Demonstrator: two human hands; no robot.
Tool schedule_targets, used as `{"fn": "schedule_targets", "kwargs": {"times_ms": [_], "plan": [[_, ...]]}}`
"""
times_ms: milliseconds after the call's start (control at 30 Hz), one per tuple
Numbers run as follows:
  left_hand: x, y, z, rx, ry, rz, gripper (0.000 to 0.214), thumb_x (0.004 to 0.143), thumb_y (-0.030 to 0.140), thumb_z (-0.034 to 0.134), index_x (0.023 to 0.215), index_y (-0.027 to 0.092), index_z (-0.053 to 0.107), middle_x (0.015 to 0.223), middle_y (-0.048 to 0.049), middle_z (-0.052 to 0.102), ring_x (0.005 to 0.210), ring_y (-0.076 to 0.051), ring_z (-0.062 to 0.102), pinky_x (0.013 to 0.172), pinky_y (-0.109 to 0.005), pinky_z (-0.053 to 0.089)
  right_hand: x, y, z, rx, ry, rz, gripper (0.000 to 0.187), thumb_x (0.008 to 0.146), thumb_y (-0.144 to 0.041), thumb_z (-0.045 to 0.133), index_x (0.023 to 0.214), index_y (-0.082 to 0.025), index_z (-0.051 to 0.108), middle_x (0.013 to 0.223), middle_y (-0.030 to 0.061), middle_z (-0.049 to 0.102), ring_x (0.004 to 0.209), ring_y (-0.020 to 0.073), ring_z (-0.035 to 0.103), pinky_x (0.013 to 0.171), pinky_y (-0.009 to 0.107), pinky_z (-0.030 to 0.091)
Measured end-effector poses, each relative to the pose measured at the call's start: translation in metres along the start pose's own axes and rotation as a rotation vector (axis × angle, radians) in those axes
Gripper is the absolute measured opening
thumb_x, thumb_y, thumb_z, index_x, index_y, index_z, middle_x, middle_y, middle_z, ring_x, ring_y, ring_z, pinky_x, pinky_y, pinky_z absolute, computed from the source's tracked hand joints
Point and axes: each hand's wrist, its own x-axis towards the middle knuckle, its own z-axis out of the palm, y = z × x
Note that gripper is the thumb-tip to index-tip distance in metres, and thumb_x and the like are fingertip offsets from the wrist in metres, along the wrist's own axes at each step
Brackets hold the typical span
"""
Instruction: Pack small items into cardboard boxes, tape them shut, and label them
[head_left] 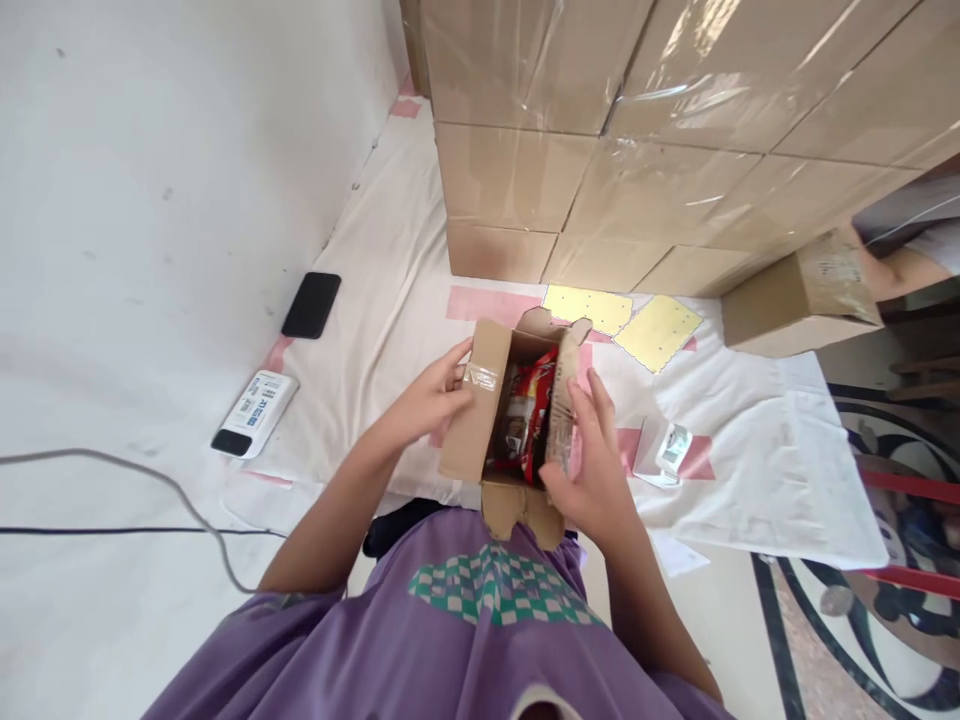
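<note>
A small cardboard box (466, 435) stands with its flaps folded out, close to my body. Inside it lies a shiny red packet (536, 400) with a dark, partly see-through area; how many packets there are I cannot tell. My left hand (439, 395) grips the outer edge of the left flap, fingertips partly hidden behind it. On the opposite side my right hand (592, 465) holds the right flap, thumb at the near inner edge and fingers along the outside. A strip of clear tape crosses the left flap.
Taped cardboard cartons (517, 180) are stacked behind the box. Yellow cards (656, 335) lie before them. A clear holder with a white label (671, 450) sits right, a black phone (311, 305) and white device (255, 412) left. Another person's arm (892, 265) touches a carton (799, 290).
</note>
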Motion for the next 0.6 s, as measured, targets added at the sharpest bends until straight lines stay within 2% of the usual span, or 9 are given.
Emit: {"fn": "schedule_targets", "kwargs": {"times_ms": [100, 167, 233, 300, 367, 433, 533, 567, 600], "plan": [[0.03, 0.001, -0.029, 0.126, -0.046, 0.047, 0.085, 0.071, 0.007, 0.063, 0.155, 0.021, 0.051, 0.136, -0.0097, 0.071, 0.126, -0.034, 0.068, 0.11, -0.049, 0.054, 0.004, 0.017, -0.019, 0.028, 0.162, -0.088, 0.086, 0.089, -0.018, 0.055, 0.167, -0.033, 0.021, 0.178, 0.0071, 0.014, 0.164, 0.0358, 0.015, 0.126, 0.067, 0.03], [0.049, 0.007, -0.038, 0.28, -0.08, 0.089, 0.08, 0.066, 0.005, 0.065, 0.145, 0.02, 0.062, 0.143, -0.0091, 0.067, 0.139, -0.037, 0.058, 0.12, -0.05, 0.044, 0.01, 0.03, -0.029, 0.043, 0.185, -0.113, 0.08, 0.092, -0.02, 0.054, 0.166, -0.034, 0.024, 0.176, 0.0066, 0.021, 0.163, 0.0347, 0.021, 0.126, 0.066, 0.031], [0.064, 0.021, -0.036, 0.423, -0.197, 0.09, 0.075, 0.067, 0.006, 0.064, 0.141, 0.021, 0.066, 0.145, -0.0072, 0.067, 0.14, -0.037, 0.057, 0.12, -0.05, 0.043, 0.018, 0.04, -0.034, 0.081, 0.17, -0.079, 0.072, 0.097, -0.025, 0.055, 0.164, -0.034, 0.03, 0.173, 0.0077, 0.032, 0.158, 0.0334, 0.034, 0.124, 0.064, 0.036], [0.07, 0.04, -0.026, 0.588, -0.338, 0.066, 0.073, 0.076, 0.009, 0.061, 0.146, 0.027, 0.062, 0.147, -0.0038, 0.066, 0.136, -0.033, 0.06, 0.117, -0.046, 0.045, 0.024, 0.045, -0.033, 0.126, 0.17, 0.002, 0.065, 0.099, -0.033, 0.058, 0.161, -0.032, 0.037, 0.164, 0.01, 0.047, 0.149, 0.0321, 0.048, 0.121, 0.06, 0.041], [0.065, 0.058, -0.015, 0.795, -0.384, 0.045, 0.068, 0.086, 0.015, 0.055, 0.152, 0.031, 0.055, 0.147, -0.0034, 0.065, 0.131, -0.029, 0.062, 0.114, -0.042, 0.046, 0.027, 0.048, -0.029, 0.184, 0.15, 0.065, 0.056, 0.1, -0.04, 0.061, 0.153, -0.03, 0.049, 0.151, 0.0107, 0.061, 0.139, 0.0308, 0.058, 0.119, 0.056, 0.045], [0.049, 0.067, -0.008, 0.991, -0.251, 0.042, 0.058, 0.094, 0.022, 0.052, 0.151, 0.03, 0.054, 0.142, -0.0067, 0.065, 0.128, -0.028, 0.061, 0.112, -0.043, 0.046, 0.025, 0.051, -0.023, 0.257, 0.114, 0.073, 0.046, 0.1, -0.042, 0.062, 0.144, -0.028, 0.06, 0.144, 0.0099, 0.066, 0.136, 0.0302, 0.061, 0.118, 0.053, 0.047], [0.005, 0.06, -0.007, 1.065, 0.27, 0.035, 0.043, 0.098, 0.036, 0.056, 0.138, 0.023, 0.061, 0.124, -0.0098, 0.068, 0.118, -0.027, 0.062, 0.102, -0.041, 0.05, 0.012, 0.058, -0.018, 0.354, 0.117, 0.035, 0.042, 0.102, -0.045, 0.059, 0.141, -0.03, 0.063, 0.147, 0.0084, 0.064, 0.138, 0.0304, 0.059, 0.119, 0.052, 0.045], [-0.012, 0.053, -0.007, 1.035, 0.463, -0.017, 0.039, 0.097, 0.039, 0.057, 0.132, 0.022, 0.063, 0.112, -0.008, 0.069, 0.105, -0.025, 0.065, 0.091, -0.038, 0.053, 0.007, 0.061, -0.018, 0.387, 0.117, 0.017, 0.043, 0.103, -0.048, 0.055, 0.142, -0.031, 0.063, 0.148, 0.0078, 0.064, 0.139, 0.0308, 0.057, 0.119, 0.052, 0.044], [-0.031, 0.046, -0.006, 1.008, 0.59, -0.093, 0.034, 0.097, 0.042, 0.059, 0.123, 0.021, 0.064, 0.096, -0.0043, 0.068, 0.088, -0.022, 0.065, 0.078, -0.034, 0.053, 0.003, 0.063, -0.018, 0.421, 0.11, -0.002, 0.045, 0.104, -0.052, 0.05, 0.143, -0.032, 0.063, 0.148, 0.0073, 0.063, 0.14, 0.0313, 0.056, 0.119, 0.053, 0.043]]}}
